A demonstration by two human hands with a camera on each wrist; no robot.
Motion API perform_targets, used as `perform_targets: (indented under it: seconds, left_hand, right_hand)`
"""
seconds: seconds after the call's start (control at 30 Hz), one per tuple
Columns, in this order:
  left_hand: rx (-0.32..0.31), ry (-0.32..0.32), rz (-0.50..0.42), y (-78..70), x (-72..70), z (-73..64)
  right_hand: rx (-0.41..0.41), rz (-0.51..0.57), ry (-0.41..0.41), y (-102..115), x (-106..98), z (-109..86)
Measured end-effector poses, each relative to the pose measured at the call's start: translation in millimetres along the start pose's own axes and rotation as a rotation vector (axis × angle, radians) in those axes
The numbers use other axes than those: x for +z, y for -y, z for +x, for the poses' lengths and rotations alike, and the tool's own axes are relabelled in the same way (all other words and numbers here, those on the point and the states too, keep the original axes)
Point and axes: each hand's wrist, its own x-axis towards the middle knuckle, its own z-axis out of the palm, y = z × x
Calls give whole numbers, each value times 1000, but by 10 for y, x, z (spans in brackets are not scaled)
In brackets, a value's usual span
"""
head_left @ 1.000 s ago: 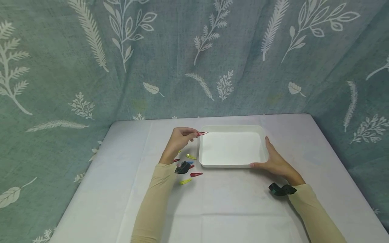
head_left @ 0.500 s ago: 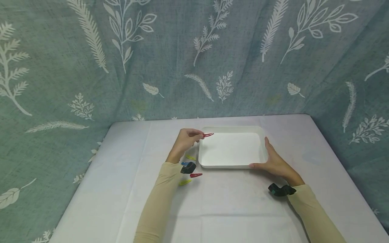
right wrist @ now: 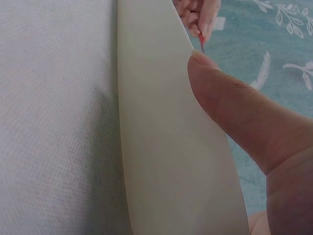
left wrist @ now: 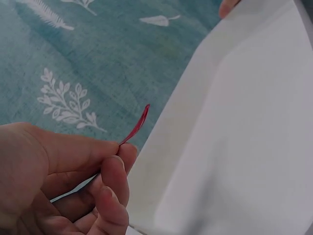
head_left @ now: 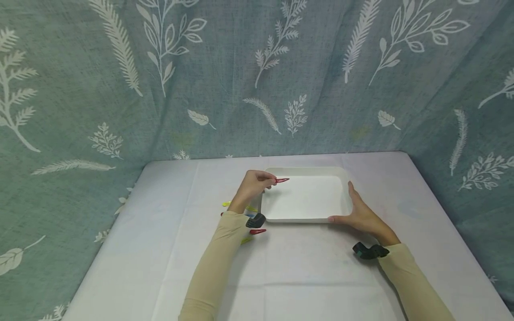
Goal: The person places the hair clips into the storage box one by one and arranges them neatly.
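Note:
Between thumb and fingertips, my left hand [head_left: 254, 186] pinches a red snap hair clip [head_left: 283, 180]. The clip is held up over the left part of a white rectangular tray [head_left: 309, 198], its narrow end pointing right. In the left wrist view the same hair clip [left wrist: 137, 126] juts out beyond the fingers, above the tray's wall [left wrist: 183, 112]. My right hand [head_left: 363, 216] holds the tray at its near right corner. Its thumb [right wrist: 239, 105] lies against the tray's wall in the right wrist view; the other fingers are mostly hidden there.
Several loose hair clips lie on the white cloth left of the tray: a red clip [head_left: 257, 231], a yellow clip [head_left: 226, 204], a blue clip [head_left: 250, 215] and others partly covered by the left forearm. A leaf-patterned curtain [head_left: 225, 89] rises behind the table.
My left hand has carried the red hair clip rightward, from the tray's left rim to over its inside. The right hand keeps its place on the tray.

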Motion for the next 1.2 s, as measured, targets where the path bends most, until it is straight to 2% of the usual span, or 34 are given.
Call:
perform_targets:
  seconds: [0.63,1.0,1.2]
  left_hand:
    - [24,19,13,-18,133,80]
    - [39,37,34,-17,257,134]
    - [54,24,91,-25,307,166]
  right_hand:
    - [3,6,-10,36,-5,-13]
    - [-10,15,-6,62,-3,-28]
    - [-8,17,-7,57,5,-16]
